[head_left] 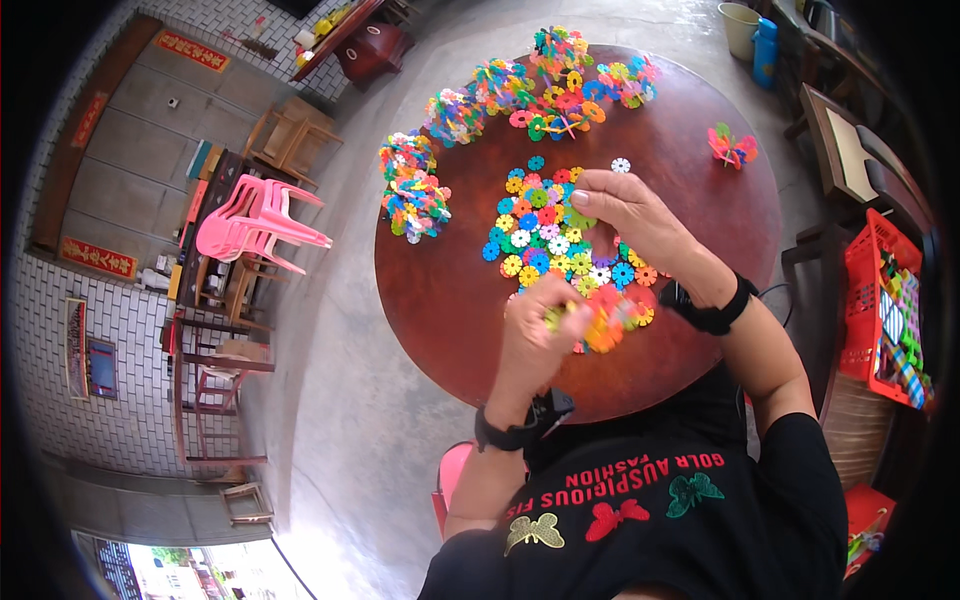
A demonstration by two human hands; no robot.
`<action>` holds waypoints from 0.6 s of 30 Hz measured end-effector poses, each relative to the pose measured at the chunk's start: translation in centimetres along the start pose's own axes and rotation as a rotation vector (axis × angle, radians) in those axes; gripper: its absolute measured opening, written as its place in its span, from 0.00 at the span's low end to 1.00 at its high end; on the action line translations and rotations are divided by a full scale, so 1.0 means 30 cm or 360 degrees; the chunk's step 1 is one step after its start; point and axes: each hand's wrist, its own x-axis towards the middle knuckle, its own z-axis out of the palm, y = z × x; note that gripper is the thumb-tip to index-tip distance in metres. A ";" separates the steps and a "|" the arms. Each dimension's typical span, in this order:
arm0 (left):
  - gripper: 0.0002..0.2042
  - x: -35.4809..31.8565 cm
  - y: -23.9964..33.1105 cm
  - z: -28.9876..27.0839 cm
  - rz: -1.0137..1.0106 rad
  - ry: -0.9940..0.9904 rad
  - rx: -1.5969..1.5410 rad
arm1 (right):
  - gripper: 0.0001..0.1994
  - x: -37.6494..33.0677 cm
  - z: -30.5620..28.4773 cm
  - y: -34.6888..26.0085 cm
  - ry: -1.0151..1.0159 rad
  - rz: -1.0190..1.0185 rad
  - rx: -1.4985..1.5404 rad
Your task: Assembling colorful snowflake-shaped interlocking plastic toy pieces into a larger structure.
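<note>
Left hand [532,330] closed on a yellow-green piece [553,319], right hand [638,207] bent over loose flower discs [541,226]

The loose discs lie in a many-coloured heap at the middle of the round reddish-brown desk [440,310]. The left hand, blurred, pinches its piece at the heap's near side. Just beside it is an orange-red cluster [606,322], also blurred; whether the hand touches it cannot be told. The right hand curls over the heap's right part, thumb beside a green disc [578,219]; its other fingertips are hidden, so its grip cannot be told. Both hands cover some discs.

Built balls of discs [412,188] line the desk's left and far edges, closing off that side of the heap. A flatter spread of joined discs [562,112] lies just inside them, and a small red-and-green figure [733,149] sits alone near the right edge.

Around the desk are stacked pink chairs [258,222] on the left, a pale bucket [738,32] and blue bottle [765,55] beyond the far right, and a red basket [862,318] of coloured toy pieces [905,315] at the right.
</note>
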 end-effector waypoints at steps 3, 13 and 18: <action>0.07 0.026 -0.040 -0.036 -0.0117 0.0194 -0.0413 | 0.06 0.055 -0.101 0.131 0.0090 -0.0125 -0.0692; 0.11 0.053 -0.043 -0.028 -0.0209 0.0287 -0.0801 | 0.14 0.072 -0.147 0.273 0.0009 -0.0527 -0.1608; 0.10 0.054 -0.066 -0.030 -0.0279 0.0211 -0.0719 | 0.15 0.065 -0.116 0.143 0.0073 -0.0619 -0.1379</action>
